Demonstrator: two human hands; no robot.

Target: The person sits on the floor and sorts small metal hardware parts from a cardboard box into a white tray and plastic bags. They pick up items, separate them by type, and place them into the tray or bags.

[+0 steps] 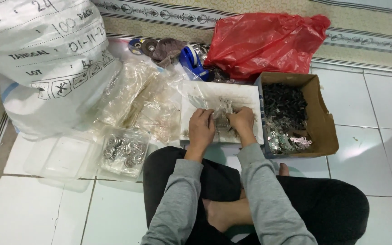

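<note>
I sit cross-legged on a tiled floor. My left hand [201, 128] and my right hand [242, 121] rest side by side on a white tray [196, 93] in front of my knees. Both hands have their fingers curled over a small pile of grey metal parts [222, 119] in the middle of the tray; what exactly each one grips is too small to make out. A brown cardboard box [324, 119] with dark and silvery small parts stands right beside my right hand.
A clear plastic tub [124, 152] with shiny metal rings sits left of my knees, next to an empty clear lid [64, 156]. Crumpled clear plastic bags [139, 97], a big white sack [41, 50], a red plastic bag [262, 41] and a blue tape dispenser [191, 61] lie behind.
</note>
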